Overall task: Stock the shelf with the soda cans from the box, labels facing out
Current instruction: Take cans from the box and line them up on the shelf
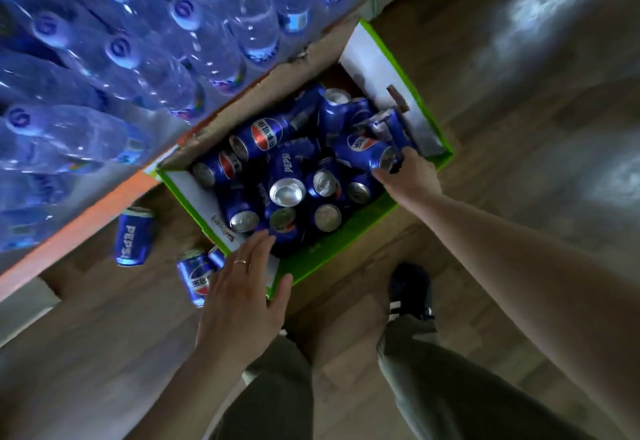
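Your right hand (pixel 408 176) curls its fingers round the end of one blue Pepsi can (pixel 367 150), which lies on its side at the far right corner of the box (pixel 332 259). The red-white-blue globe logo on that can faces up; the script beside it is blurred. A second can just beyond your fingers may also be in the grip; you cannot tell from here.

Your left hand (pixel 242 297) holds nothing: fingers straight and spread, a thin ring on one, fingertips over the near left corner of the box, thumb against its green outer wall.

The box is cardboard, green outside, white inside, flaps up. Left of your right-hand grip, cans lie jumbled: some upright showing dull silver lids with pull tabs, some tipped. One in the middle reads "PEPSI" in white capitals along its side (pixel 289 162).

Left of your left hand, two more cans lie on the wood-grain floor; the farther one (pixel 133 237) reads "PEPSI".

Beyond the box, clear plastic water bottles (pixel 138 41) with pale caps fill an orange-edged shelf (pixel 86 217).
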